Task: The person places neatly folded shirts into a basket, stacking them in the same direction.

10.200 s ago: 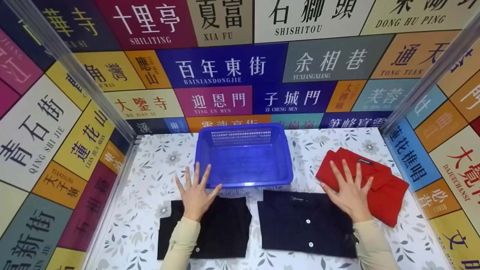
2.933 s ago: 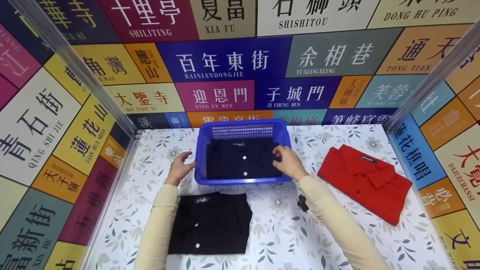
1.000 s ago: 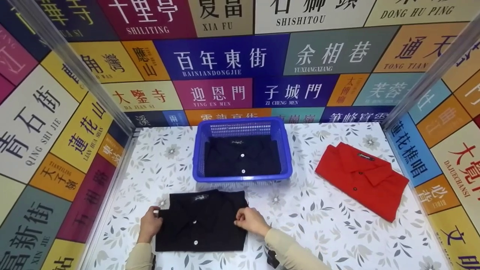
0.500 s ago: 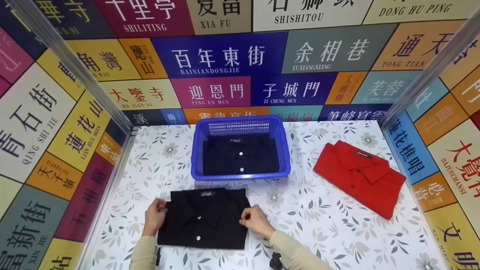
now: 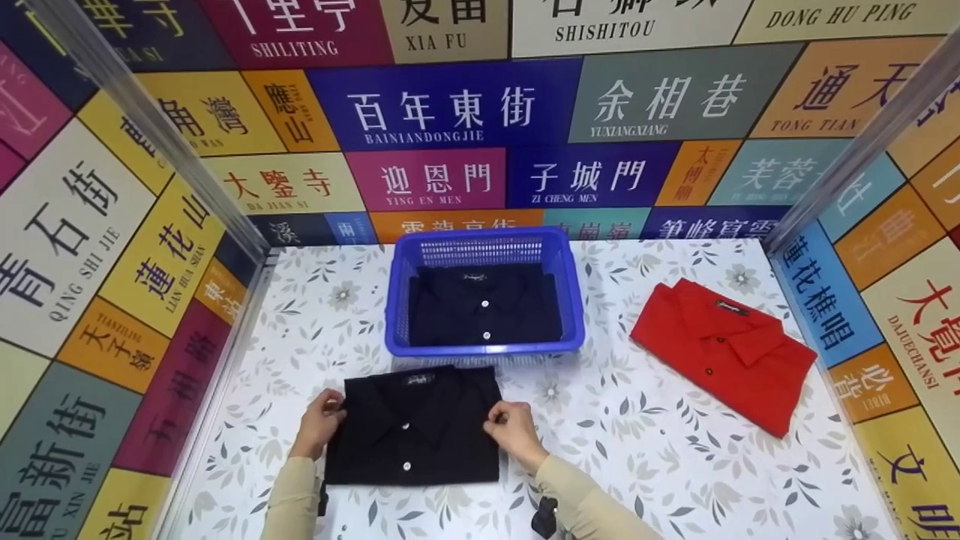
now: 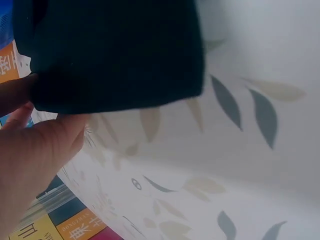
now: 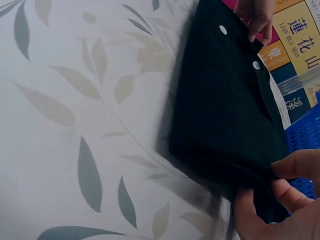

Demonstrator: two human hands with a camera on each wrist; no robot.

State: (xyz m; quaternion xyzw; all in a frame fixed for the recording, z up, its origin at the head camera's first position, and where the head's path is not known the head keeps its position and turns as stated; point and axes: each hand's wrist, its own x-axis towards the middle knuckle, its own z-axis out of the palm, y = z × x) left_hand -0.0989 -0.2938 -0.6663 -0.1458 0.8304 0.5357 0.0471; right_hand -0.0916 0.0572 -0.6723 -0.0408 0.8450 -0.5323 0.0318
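A folded black shirt [image 5: 412, 435] with white buttons is held at its two sides, just in front of the blue basket [image 5: 484, 351]. My left hand [image 5: 320, 424] pinches its left edge; in the left wrist view the thumb lies under the dark cloth [image 6: 115, 60]. Its right edge is pinched by my right hand [image 5: 517, 435], whose fingers curl on the cloth in the right wrist view. Below the shirt [image 7: 225, 100] a shadow falls on the tabletop in that view. Inside the basket lies a folded navy shirt [image 5: 457, 315], collar toward the back.
A folded red shirt [image 5: 724, 352] lies at an angle on the right of the flower-patterned tabletop [image 5: 637, 450]. Colourful sign-covered walls [image 5: 450, 105] enclose the back and both sides, with clear corner strips [image 5: 217, 195].
Ten seconds ago the basket was empty and both hands were spread; the navy shirt has since gone into it. Both hands now grip the black shirt, which has shifted slightly toward the basket.
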